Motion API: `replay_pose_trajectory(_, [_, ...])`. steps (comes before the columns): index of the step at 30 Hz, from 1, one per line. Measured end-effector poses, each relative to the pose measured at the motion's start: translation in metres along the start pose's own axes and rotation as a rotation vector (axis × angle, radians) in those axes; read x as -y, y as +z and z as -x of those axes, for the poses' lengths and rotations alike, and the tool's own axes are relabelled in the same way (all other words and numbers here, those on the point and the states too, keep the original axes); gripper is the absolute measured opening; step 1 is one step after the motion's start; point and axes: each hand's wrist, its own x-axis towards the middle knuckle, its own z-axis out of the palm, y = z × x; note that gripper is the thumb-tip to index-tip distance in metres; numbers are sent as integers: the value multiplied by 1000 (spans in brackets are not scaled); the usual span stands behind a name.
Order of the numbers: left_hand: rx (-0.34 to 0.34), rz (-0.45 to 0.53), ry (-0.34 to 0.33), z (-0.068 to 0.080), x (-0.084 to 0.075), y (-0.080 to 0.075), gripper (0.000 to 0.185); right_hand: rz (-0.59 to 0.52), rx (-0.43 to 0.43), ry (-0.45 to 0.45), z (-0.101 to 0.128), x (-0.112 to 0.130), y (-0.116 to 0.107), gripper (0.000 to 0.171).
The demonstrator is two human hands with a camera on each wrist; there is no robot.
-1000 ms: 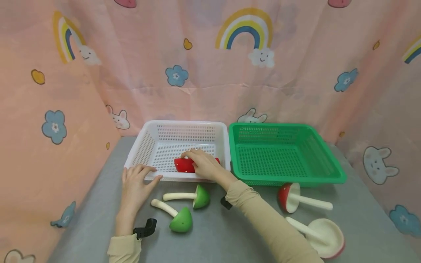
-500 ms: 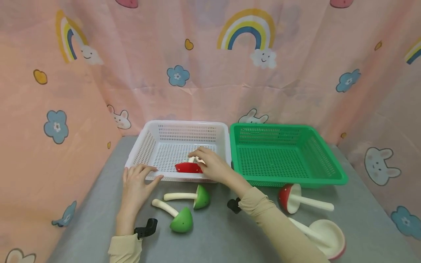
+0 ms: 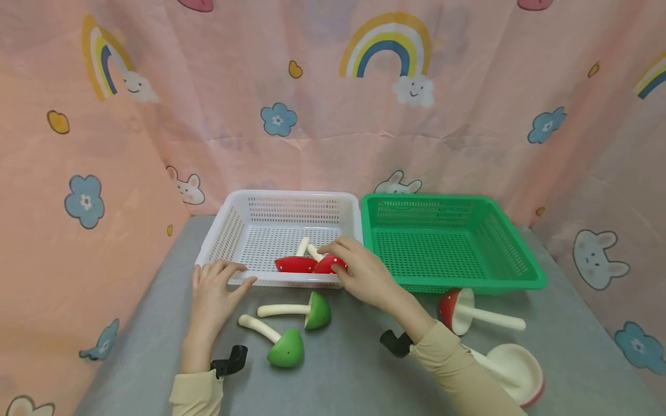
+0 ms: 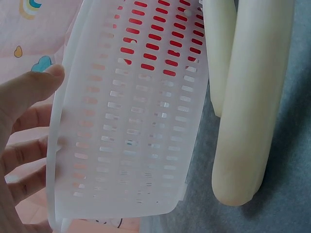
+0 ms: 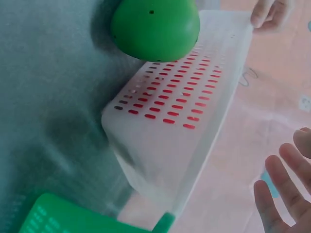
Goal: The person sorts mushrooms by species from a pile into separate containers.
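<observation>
My left hand holds the front-left rim of the white basket, thumb and fingers on either side of it in the left wrist view. Inside, two red-capped toy mushrooms, the left one and the right one, lie against the front wall with pale stems pointing back. Over the basket's front-right corner is my right hand, fingers spread and holding nothing in the right wrist view. Before the basket lie two green-capped mushrooms, the nearer and the farther.
A green basket stands right beside the white one. In front of it lie a red-capped mushroom and a larger upturned mushroom, partly covered by my right sleeve. A pink patterned curtain hangs behind the grey table.
My right hand has let go of the red-capped mushroom and drawn back to the right, uncovering both mushrooms in the white basket. My left hand has stayed on the rim.
</observation>
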Motion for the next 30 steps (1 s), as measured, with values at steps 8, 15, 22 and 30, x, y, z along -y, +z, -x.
replay_pose_trajectory(8, [-1, 2, 6, 0, 0, 0, 30, 33, -48, 46, 34, -1, -17, 38])
replay_pose_trajectory(15, [-9, 8, 13, 0, 0, 0, 30, 36, -79, 64, 65, -8, -29, 39])
replay_pose_trajectory(22, [-13, 12, 1, 1, 1, -1, 28, 59, -124, 75, 92, -14, -35, 38])
replay_pose_trajectory(30, [4, 10, -4, 0, -1, -1, 29, 124, -196, 50, 123, -27, -40, 42])
